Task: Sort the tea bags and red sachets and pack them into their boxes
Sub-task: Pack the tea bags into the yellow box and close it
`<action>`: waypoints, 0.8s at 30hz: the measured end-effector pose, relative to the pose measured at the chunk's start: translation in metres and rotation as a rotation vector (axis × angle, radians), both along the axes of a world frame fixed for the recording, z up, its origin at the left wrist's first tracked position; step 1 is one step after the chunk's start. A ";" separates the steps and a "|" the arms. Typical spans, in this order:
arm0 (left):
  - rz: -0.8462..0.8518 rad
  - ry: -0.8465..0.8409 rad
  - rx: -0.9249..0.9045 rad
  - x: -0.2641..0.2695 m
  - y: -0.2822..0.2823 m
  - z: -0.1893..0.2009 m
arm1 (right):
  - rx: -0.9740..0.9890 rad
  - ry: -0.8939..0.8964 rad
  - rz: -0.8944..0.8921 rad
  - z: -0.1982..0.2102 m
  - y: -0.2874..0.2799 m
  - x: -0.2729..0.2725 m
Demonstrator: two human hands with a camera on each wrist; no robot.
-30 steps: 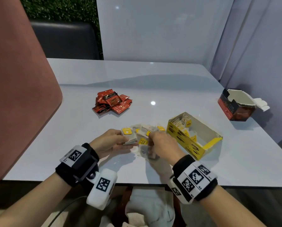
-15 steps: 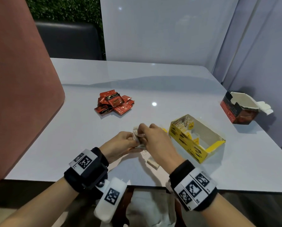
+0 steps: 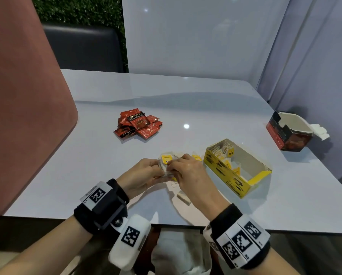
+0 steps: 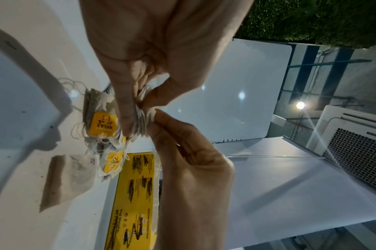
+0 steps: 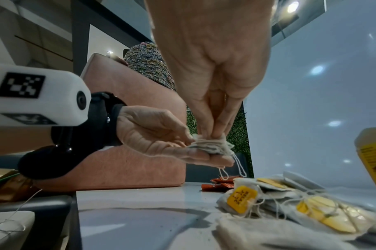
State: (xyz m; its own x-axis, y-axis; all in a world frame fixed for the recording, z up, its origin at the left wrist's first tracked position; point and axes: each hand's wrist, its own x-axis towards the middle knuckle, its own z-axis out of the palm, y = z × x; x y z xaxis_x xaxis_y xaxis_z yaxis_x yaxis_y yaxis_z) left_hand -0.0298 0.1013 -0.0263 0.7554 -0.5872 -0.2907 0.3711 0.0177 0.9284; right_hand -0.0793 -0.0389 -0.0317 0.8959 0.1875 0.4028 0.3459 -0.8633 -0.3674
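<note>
1. Stack of white paper tea bags point(image 3: 164, 165) sits pinched between my left hand point(image 3: 140, 175) and right hand point(image 3: 188, 171).
2. Open yellow cardboard tea box point(image 3: 225, 173) lies at three o'clock, nearer my right hand; its long axis runs from ten to four o'clock.

Head view downward over table point(image 3: 205, 108); wrist views close on shared hands.

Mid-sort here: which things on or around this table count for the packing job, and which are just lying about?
Job:
- stack of tea bags, held by left hand and right hand
- loose tea bags on the table
- yellow box, part filled
- red sachets, piled
- red box, open

Lying about:
- pink seat back
- dark chair
</note>
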 end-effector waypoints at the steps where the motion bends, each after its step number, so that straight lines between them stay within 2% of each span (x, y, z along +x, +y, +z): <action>1: 0.001 0.024 -0.022 0.000 0.000 0.001 | -0.007 -0.009 0.014 0.001 0.001 -0.001; 4: 0.021 0.076 -0.078 0.001 0.003 0.004 | 0.076 -0.054 0.057 0.008 0.001 -0.007; 6: 0.063 0.065 -0.035 0.004 0.006 0.004 | 0.185 -0.046 -0.020 0.017 -0.006 -0.010; 8: 0.105 0.073 0.008 0.008 0.010 0.002 | 0.174 0.029 -0.126 0.024 -0.019 -0.010; 11: 0.102 0.066 0.037 0.012 0.015 0.000 | -0.076 0.275 -0.165 0.028 -0.032 -0.009; 14: 0.093 0.046 0.063 0.013 0.017 -0.002 | -0.350 0.454 -0.080 0.018 -0.024 -0.016; 18: 0.057 0.018 0.108 0.010 0.015 -0.007 | -0.472 0.537 -0.011 0.003 -0.012 -0.023; 21: 0.034 0.009 0.129 0.008 0.015 -0.009 | -0.470 0.548 -0.023 0.006 -0.015 -0.018; 22: 0.032 0.013 0.133 0.007 0.016 -0.010 | -0.410 0.563 -0.044 0.009 -0.020 -0.015; 24: 0.031 0.028 0.141 0.006 0.018 -0.013 | -0.118 0.580 -0.114 0.016 -0.036 -0.008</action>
State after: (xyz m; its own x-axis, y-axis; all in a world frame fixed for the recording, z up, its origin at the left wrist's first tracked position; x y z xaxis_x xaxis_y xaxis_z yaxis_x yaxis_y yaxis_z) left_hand -0.0236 0.1198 -0.0389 0.7627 -0.5158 -0.3901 0.3984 -0.1004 0.9117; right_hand -0.0869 -0.0753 -0.0153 0.9804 0.0907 -0.1750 0.0202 -0.9296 -0.3681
